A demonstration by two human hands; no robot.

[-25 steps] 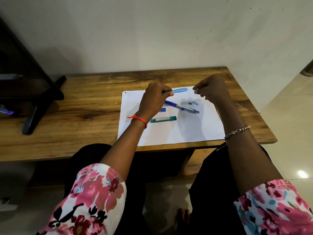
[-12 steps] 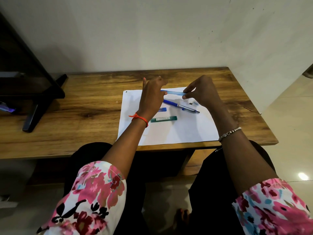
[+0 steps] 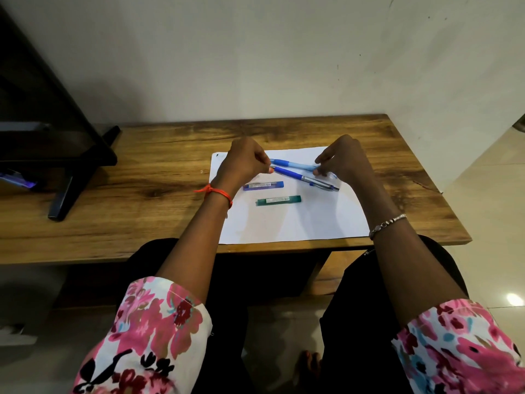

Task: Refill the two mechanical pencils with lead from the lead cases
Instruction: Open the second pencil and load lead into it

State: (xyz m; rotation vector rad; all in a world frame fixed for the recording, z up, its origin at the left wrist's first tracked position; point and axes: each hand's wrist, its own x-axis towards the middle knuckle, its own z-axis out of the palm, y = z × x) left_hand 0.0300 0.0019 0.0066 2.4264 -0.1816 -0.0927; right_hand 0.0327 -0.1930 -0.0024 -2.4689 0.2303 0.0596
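A light blue mechanical pencil [image 3: 295,164] is held level just above the white paper [image 3: 298,223]. My left hand [image 3: 244,163] pinches its left end and my right hand [image 3: 345,162] pinches its right end. A dark blue mechanical pencil [image 3: 305,178] lies slanted on the paper right under it. Closer to me lie a blue lead case [image 3: 262,185] and a green lead case [image 3: 278,199], both flat on the paper. A small light blue part [image 3: 334,175] peeks out beneath my right fingers.
The paper rests on a wooden table [image 3: 142,180] against a white wall. A black stand [image 3: 74,155] takes up the table's far left. The table's right edge drops to a tiled floor [image 3: 494,194]. My knees sit under the front edge.
My right hand came in and took the free end of the light blue pencil. My left hand drew left, uncovering the blue lead case. The pencil now sits lower over the dark blue one.
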